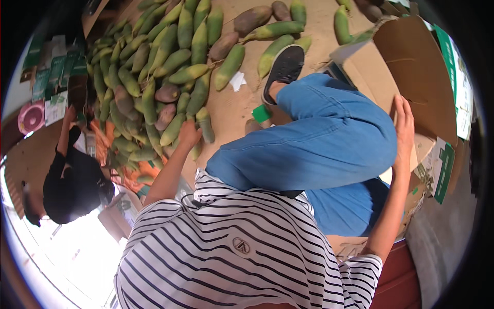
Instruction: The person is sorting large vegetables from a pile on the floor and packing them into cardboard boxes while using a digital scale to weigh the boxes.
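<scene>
Many long green radishes (170, 49) lie piled on the cardboard-covered floor ahead and to the left. My left hand (190, 135) is at the near right edge of the pile, its fingers curled around a green radish that they mostly hide. Close beside that hand lies another green radish (205, 125). On my right, my right hand (404, 123) lies with straight fingers against the side of an open cardboard box (368, 69). The box's brown flap (414, 67) stands up beyond those fingers. My bent leg partly covers the box.
Several purplish-brown radishes (252, 19) lie among the green ones. A small green piece (261, 113) and a white scrap (237, 81) are near my shoe (285, 67). Another person (77, 180) in dark clothes is at the left. Printed cartons (442, 170) stand at the right.
</scene>
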`<state>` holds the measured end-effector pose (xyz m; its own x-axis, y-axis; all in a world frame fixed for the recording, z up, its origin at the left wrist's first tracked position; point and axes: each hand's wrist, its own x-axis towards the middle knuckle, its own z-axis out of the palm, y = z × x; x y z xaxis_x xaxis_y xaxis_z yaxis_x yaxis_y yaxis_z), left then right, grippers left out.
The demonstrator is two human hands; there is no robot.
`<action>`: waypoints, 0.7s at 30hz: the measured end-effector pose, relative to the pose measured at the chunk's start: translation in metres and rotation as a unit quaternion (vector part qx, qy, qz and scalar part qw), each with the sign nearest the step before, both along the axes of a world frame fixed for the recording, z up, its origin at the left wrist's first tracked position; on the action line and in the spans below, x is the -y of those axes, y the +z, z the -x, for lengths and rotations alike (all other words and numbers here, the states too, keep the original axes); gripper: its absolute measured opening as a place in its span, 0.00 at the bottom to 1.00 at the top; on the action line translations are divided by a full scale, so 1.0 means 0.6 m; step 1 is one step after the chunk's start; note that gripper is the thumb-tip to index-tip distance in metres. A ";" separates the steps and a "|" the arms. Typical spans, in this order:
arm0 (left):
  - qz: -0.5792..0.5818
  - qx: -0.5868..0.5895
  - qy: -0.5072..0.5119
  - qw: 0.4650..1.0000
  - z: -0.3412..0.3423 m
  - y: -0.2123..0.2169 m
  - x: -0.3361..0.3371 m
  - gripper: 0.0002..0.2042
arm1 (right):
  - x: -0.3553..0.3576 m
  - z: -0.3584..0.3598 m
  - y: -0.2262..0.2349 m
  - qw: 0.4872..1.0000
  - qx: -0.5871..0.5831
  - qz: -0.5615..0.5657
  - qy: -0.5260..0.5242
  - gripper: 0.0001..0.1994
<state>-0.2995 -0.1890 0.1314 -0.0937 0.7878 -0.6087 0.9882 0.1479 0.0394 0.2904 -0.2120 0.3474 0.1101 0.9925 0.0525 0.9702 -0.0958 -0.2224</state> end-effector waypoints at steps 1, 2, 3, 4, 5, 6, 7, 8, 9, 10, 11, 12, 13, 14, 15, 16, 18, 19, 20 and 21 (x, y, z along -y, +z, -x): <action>0.007 -0.024 0.016 1.000 0.030 -0.015 0.022 0.23 | -0.001 0.001 0.000 1.000 0.000 0.006 -0.003 0.32; 0.014 -0.047 0.033 0.998 0.046 -0.016 0.039 0.25 | -0.003 0.001 -0.006 1.000 -0.002 0.010 0.006 0.32; 0.019 -0.050 0.041 0.998 0.059 -0.020 0.050 0.25 | -0.003 0.000 -0.013 1.000 0.006 0.004 0.007 0.32; 0.011 -0.048 0.060 0.997 0.069 -0.025 0.056 0.27 | -0.005 -0.002 -0.019 1.000 0.016 -0.003 0.006 0.31; 0.002 -0.045 0.075 0.996 0.072 -0.030 0.053 0.29 | -0.004 -0.004 -0.023 1.000 0.028 -0.007 0.007 0.31; 0.007 -0.044 0.077 0.996 0.073 -0.041 0.054 0.29 | -0.004 -0.005 -0.023 0.999 0.030 -0.002 0.010 0.31; 0.004 -0.042 0.090 0.995 0.072 -0.054 0.057 0.30 | -0.005 -0.006 -0.024 0.999 0.032 -0.007 0.010 0.31; -0.002 -0.040 0.102 0.994 0.064 -0.057 0.053 0.30 | -0.007 -0.004 -0.026 0.999 0.034 -0.014 0.009 0.31; 0.000 -0.039 0.103 0.994 0.057 -0.057 0.051 0.30 | -0.010 -0.001 -0.029 0.999 0.034 -0.013 0.011 0.31; 0.010 -0.083 0.115 0.990 0.049 -0.054 0.048 0.31 | -0.012 0.002 -0.032 0.999 0.041 -0.016 0.016 0.31; 0.020 -0.123 0.119 0.985 0.029 -0.048 0.037 0.31 | -0.019 0.017 -0.014 0.998 0.052 -0.019 0.014 0.31; 0.020 -0.120 0.114 0.986 0.015 -0.045 0.032 0.31 | -0.016 0.012 -0.010 0.998 0.055 -0.018 0.010 0.31; 0.024 -0.124 0.116 0.985 0.004 -0.039 0.031 0.31 | -0.002 -0.009 -0.017 0.998 0.052 -0.015 0.010 0.31; 0.024 -0.128 0.120 0.984 0.001 -0.037 0.028 0.32 | -0.006 -0.001 -0.015 0.999 0.047 -0.017 0.012 0.32; 0.021 -0.128 0.117 0.985 0.001 -0.037 0.030 0.32 | -0.007 0.004 -0.016 0.999 0.047 -0.020 0.008 0.32; -0.011 -0.101 0.093 0.990 0.002 -0.037 0.034 0.31 | -0.004 0.006 -0.022 0.999 0.034 -0.011 0.001 0.32; -0.041 -0.070 0.072 0.994 -0.015 -0.029 0.031 0.31 | -0.009 0.010 -0.011 1.000 0.024 -0.003 -0.004 0.32; -0.065 -0.013 0.035 0.997 -0.026 -0.025 0.019 0.30 | -0.012 0.010 -0.006 1.000 0.023 0.002 -0.008 0.33; -0.090 0.040 0.000 0.995 -0.035 -0.015 0.008 0.30 | -0.014 0.011 -0.004 1.000 0.018 0.006 -0.010 0.33; -0.092 0.040 -0.002 0.995 -0.046 -0.012 -0.008 0.30 | -0.013 0.011 -0.004 1.000 0.017 0.003 -0.012 0.33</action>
<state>-0.2720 -0.1844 0.1241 -0.0473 0.8872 -0.4590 0.9816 0.1264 0.1432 0.2838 -0.2041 0.3448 0.1328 0.9898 0.0506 0.9746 -0.1212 -0.1881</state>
